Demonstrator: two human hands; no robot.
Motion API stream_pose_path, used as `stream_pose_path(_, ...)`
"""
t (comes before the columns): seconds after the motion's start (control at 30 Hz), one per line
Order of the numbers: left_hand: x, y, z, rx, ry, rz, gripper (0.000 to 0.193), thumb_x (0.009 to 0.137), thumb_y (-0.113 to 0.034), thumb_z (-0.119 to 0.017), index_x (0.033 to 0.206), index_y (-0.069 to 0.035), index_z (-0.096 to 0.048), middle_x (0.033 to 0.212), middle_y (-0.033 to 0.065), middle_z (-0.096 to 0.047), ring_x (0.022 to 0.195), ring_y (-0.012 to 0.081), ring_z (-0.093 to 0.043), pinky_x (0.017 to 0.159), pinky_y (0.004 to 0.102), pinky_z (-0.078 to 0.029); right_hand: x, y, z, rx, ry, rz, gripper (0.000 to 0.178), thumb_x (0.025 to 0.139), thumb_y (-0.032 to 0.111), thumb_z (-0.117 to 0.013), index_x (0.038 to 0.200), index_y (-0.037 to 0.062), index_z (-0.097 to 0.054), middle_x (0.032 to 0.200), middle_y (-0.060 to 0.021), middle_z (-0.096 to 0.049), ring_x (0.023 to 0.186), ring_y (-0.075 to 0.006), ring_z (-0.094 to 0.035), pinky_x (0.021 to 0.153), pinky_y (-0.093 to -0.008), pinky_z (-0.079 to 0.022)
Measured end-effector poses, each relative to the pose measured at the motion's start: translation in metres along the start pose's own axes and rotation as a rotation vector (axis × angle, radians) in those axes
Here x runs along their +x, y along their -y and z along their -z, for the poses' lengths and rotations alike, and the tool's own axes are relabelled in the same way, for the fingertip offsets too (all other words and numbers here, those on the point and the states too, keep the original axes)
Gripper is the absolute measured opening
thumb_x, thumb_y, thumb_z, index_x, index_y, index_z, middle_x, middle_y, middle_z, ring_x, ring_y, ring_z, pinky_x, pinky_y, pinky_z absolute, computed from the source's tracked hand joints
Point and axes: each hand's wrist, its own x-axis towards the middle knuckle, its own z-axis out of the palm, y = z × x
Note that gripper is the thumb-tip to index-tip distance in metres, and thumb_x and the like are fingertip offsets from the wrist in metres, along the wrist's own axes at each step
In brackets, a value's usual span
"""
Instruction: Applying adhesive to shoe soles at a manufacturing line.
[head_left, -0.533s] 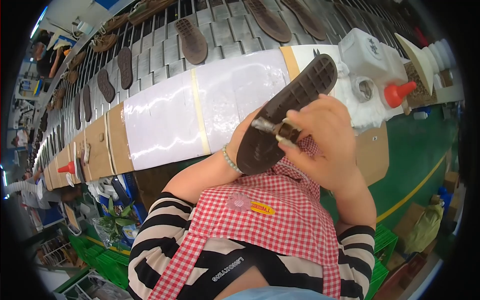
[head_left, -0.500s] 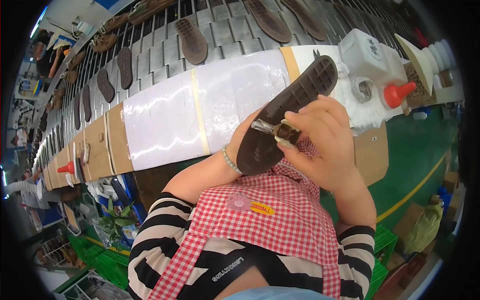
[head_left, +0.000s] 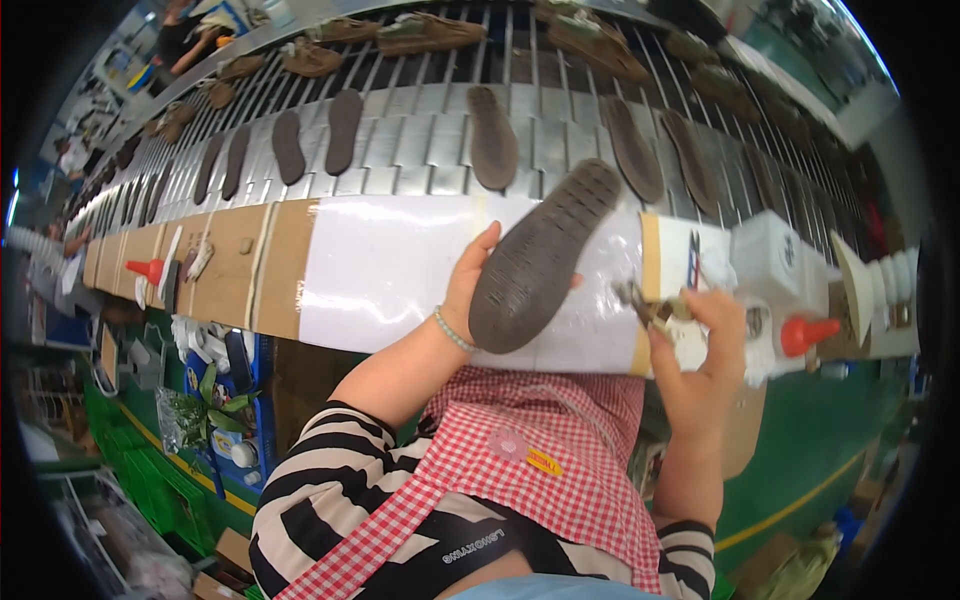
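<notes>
My left hand (head_left: 464, 287) grips a dark brown shoe sole (head_left: 540, 265) from beneath, its thumb along the left edge and a fingertip showing at the right. The sole is tilted, toe end up and to the right, with its ridged face toward me. Apart from the sole, to its right, my right hand (head_left: 708, 350) pinches a small brush-like tool (head_left: 645, 308) with a metallic part; motion blurs its shape. Below both is a worktop with a glossy white sheet (head_left: 385, 270).
A slatted metal conveyor (head_left: 410, 150) beyond the worktop carries several soles and brown shoes (head_left: 430, 35). At right are scissors (head_left: 694, 258), a white plastic container (head_left: 765, 255) and a red nozzle cap (head_left: 808, 336). Another red cone (head_left: 146, 269) sits at left, above a blue crate (head_left: 262, 375).
My right hand has drawn the tool off the sole and moved right. The sole has turned from its grid-patterned side to its ridged side. The view has shifted.
</notes>
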Motion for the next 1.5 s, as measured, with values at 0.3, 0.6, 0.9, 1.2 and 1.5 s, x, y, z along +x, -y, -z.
stream_pose_path(0.3, 0.016, -0.191, 0.046, 0.289, -0.393, -0.378, 0.046, 0.1, -0.029, -0.051, 0.132, 0.004, -0.056, 0.123, 0.0204, -0.067, 0.113, 0.0375, -0.066, 0.104, 0.0483, -0.051, -0.026, 0.001, -0.013, 0.098, 0.115, -0.048, 0.049, 0.065, -0.001, -0.079, 0.112, 0.0022, -0.065, 0.101, -0.0142, -0.064, 0.098, -0.0327, -0.058, 0.088, -0.042, -0.048)
stream_pose_path(0.6, 0.004, -0.334, 0.061, 2.543, -1.542, -0.92, 0.054, 0.083, -0.031, -0.074, 0.132, -0.012, -0.062, 0.131, 0.0223, -0.061, 0.123, 0.0416, -0.057, 0.102, 0.0486, -0.046, -0.022, 0.003, 0.004, -0.092, 0.154, -0.108, 0.046, 0.069, -0.002, -0.073, 0.113, 0.0015, -0.064, 0.11, -0.0156, -0.063, 0.106, -0.0346, -0.058, 0.094, -0.043, -0.047)
stream_pose_path(0.9, -0.03, -0.385, 0.038, 2.152, -1.382, -0.573, 0.06, 0.087, -0.032, -0.066, 0.135, 0.003, -0.057, 0.108, 0.0185, -0.07, 0.098, 0.0314, -0.069, 0.089, 0.0387, -0.054, -0.036, -0.059, 0.105, -0.624, -0.012, -0.277, 0.04, 0.075, 0.007, -0.075, 0.114, 0.0041, -0.065, 0.112, -0.0158, -0.065, 0.112, -0.0359, -0.058, 0.099, -0.0478, -0.043)
stream_pose_path(1.2, -0.031, -0.182, -0.047, 0.696, 0.036, -0.547, 0.074, 0.097, -0.031, -0.063, 0.157, -0.007, -0.027, 0.161, 0.0198, -0.028, 0.126, 0.0287, -0.053, 0.105, 0.0476, -0.047, -0.066, -0.144, 0.153, -0.975, 0.021, -0.282, 0.041, 0.075, 0.014, -0.078, 0.114, 0.0084, -0.068, 0.108, -0.0094, -0.069, 0.115, -0.0316, -0.058, 0.1, -0.0476, -0.041)
stream_pose_path(1.5, -0.002, -0.067, -0.059, 0.497, 0.036, -0.33, 0.065, 0.105, -0.045, -0.037, 0.159, -0.011, -0.024, 0.164, 0.0143, -0.025, 0.102, 0.0305, -0.063, 0.088, 0.0508, -0.056, -0.059, -0.187, 0.115, -0.911, 0.064, -0.216, 0.039, 0.072, 0.013, -0.08, 0.109, 0.0094, -0.07, 0.106, -0.0085, -0.069, 0.115, -0.0299, -0.057, 0.102, -0.0477, -0.039)
